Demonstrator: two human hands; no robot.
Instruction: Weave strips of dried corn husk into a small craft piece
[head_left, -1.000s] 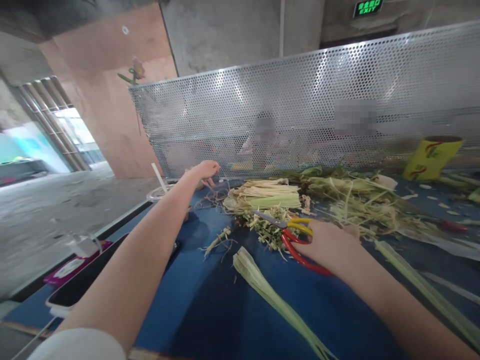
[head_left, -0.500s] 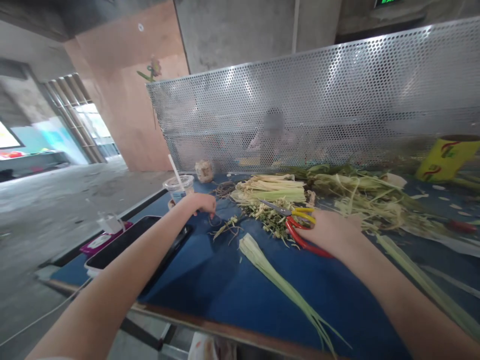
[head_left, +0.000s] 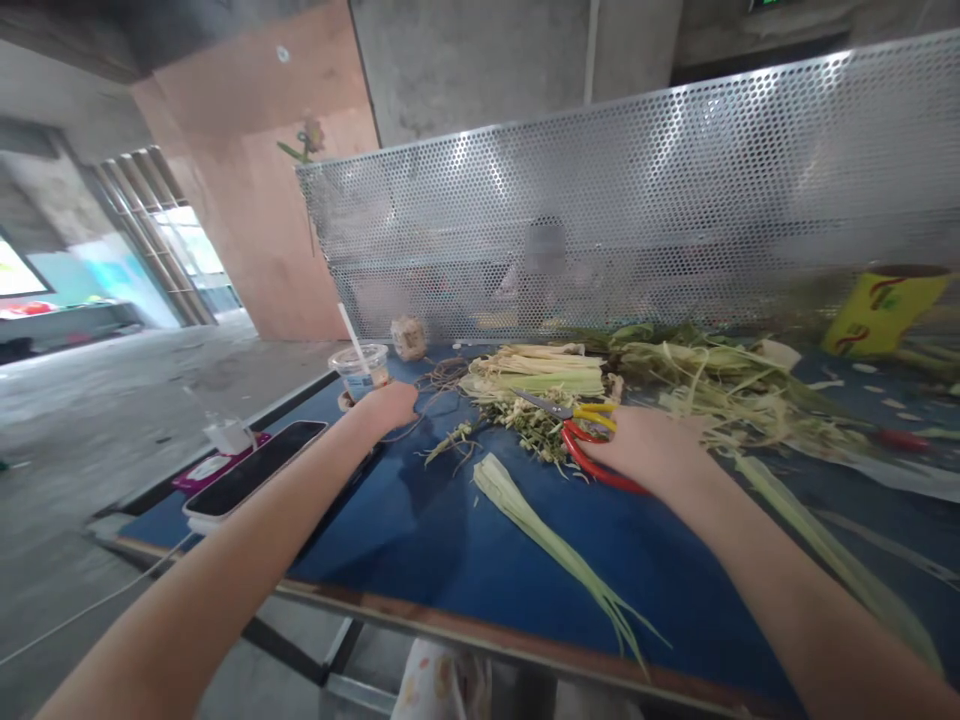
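One pair of scissors [head_left: 559,411], with one yellow handle and one red, is above the middle of the blue desk [head_left: 382,560], its blades pointing left over a single heap of chopped green bits [head_left: 536,435]. The right hand [head_left: 649,440] has its grip closed around the handles. The left hand [head_left: 394,402] is just beside one clear lidded cup [head_left: 362,368] with one white straw [head_left: 349,328]; its fingertips are turned away, so whether its grip is open or closed on anything cannot be told. Near that hand lies one loose tangle of brown twine [head_left: 444,374]. Directly behind the chopped heap sits one bundle of pale husks [head_left: 536,368], its strips too crowded to count. One separate husk [head_left: 529,515] lies alone toward the near edge, split into several thin ends, and one small sprig [head_left: 450,440] is just beyond it, to the left. Farther right spreads one messy pile of dry leaves [head_left: 720,390], with one yellow cylinder [head_left: 885,312] past it. At the left stand one small jar-like object [head_left: 409,338] behind the cup and one dark-screened phone [head_left: 259,465] near the edge. One perforated metal panel [head_left: 637,190] rises behind everything.
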